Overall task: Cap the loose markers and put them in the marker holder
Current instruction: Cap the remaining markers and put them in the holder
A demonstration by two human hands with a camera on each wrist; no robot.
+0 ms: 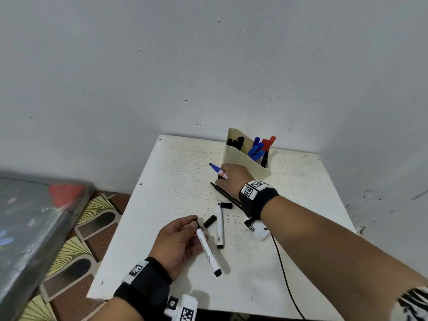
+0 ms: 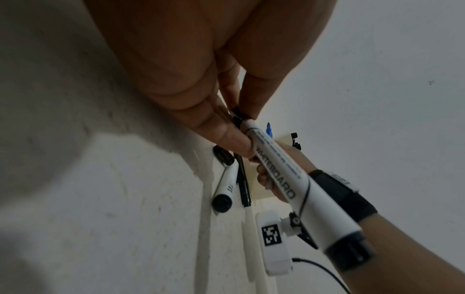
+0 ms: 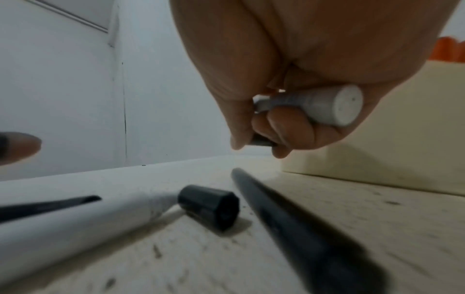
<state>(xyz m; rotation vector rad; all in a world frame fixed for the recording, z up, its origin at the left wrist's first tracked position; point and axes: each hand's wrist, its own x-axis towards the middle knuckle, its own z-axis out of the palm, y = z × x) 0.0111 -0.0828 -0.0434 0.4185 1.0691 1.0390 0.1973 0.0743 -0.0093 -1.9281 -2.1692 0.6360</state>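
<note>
Now the left hand (image 1: 178, 242) held a white whiteboard marker (image 1: 207, 250); the right hand (image 1: 232, 176) gripped a blue-tipped white marker (image 1: 218, 170) beside the cream plastic holder (image 1: 245, 162).

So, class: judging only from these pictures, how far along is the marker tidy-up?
Done: capped black, blue and red markers stand in the holder. In hand: the left hand holds a whiteboard marker; the right hand grips a blue marker. Left: a white marker, a black pen and two loose caps lie on the table.

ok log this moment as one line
left hand: holds black marker | right hand: holds blue marker | table: marker, pen, caps loose
</note>
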